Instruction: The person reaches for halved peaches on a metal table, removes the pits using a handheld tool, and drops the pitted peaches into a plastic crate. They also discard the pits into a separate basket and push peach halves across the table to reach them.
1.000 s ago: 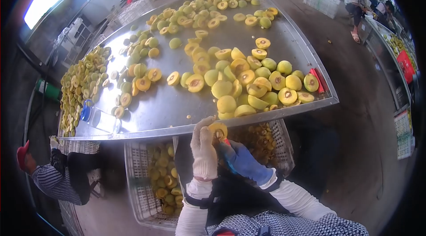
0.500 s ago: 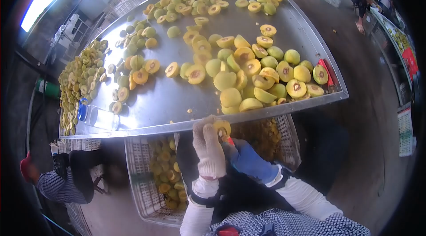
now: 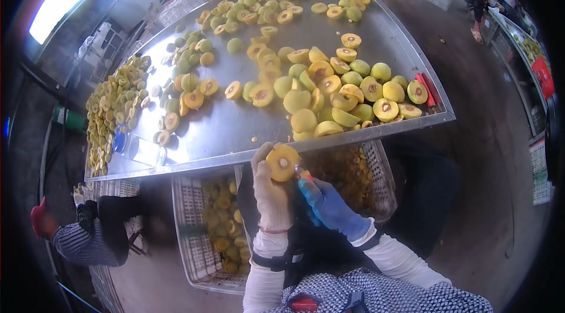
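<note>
My left hand (image 3: 272, 198), in a whitish knit glove, is closed around a yellow peach half (image 3: 282, 163), cut face up with the stone showing in the middle. My right hand (image 3: 335, 207), in a blue glove, grips a small red-handled tool (image 3: 305, 176). The tool's metal tip is at the right edge of the peach half; its exact shape is too small to tell. Both hands are just below the near edge of the metal table (image 3: 223, 142), above my lap. Many peach halves (image 3: 326, 92) with green-yellow skin lie on the table beyond them.
Below the table stand a white crate of fruit (image 3: 179, 224) and a second crate (image 3: 385, 186) with brownish pieces. A red-handled item (image 3: 426, 90) lies in the table's right corner, a blue-capped container (image 3: 138, 149) at left. Another person (image 3: 94, 233) sits at far left.
The peach half has turned so its cut face shows fully. My right hand and the tool have moved slightly right of it. The view has shifted a little.
</note>
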`<move>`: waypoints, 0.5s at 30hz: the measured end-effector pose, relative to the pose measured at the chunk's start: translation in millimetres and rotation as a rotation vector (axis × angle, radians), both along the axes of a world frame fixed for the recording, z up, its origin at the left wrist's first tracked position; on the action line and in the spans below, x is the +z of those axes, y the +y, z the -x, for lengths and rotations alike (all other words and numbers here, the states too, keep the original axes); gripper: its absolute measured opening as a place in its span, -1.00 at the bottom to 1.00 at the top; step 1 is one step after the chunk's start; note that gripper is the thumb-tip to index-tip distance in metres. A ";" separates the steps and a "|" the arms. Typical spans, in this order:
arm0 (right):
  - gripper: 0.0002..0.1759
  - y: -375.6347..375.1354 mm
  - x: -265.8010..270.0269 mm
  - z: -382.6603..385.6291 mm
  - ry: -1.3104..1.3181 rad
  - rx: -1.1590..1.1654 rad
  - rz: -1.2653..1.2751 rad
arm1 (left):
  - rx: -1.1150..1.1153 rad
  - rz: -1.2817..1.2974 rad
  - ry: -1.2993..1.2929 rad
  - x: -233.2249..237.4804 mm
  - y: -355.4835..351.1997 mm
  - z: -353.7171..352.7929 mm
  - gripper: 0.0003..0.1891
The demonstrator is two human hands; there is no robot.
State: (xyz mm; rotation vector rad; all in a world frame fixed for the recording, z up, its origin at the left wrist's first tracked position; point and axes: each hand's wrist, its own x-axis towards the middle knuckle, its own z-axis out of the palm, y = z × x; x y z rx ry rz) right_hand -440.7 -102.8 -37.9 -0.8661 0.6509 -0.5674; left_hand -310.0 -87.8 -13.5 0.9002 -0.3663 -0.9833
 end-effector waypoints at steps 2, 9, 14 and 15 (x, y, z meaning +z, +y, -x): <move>-0.61 0.0 4.6 7.8 -0.033 0.069 0.005 | -0.035 0.071 0.001 6.0 2.9 2.5 -0.61; -0.57 -3.0 5.7 13.3 0.000 0.088 -0.101 | 0.075 -0.177 -0.192 -9.7 -7.1 4.9 -0.71; -0.52 -12.2 -2.6 12.3 0.027 0.151 -0.040 | -0.064 -0.007 -0.297 -6.3 -2.9 7.7 -0.65; -0.52 -12.6 -3.7 11.2 0.023 0.152 -0.044 | -0.064 -0.012 -0.300 -9.6 -2.9 6.8 -0.65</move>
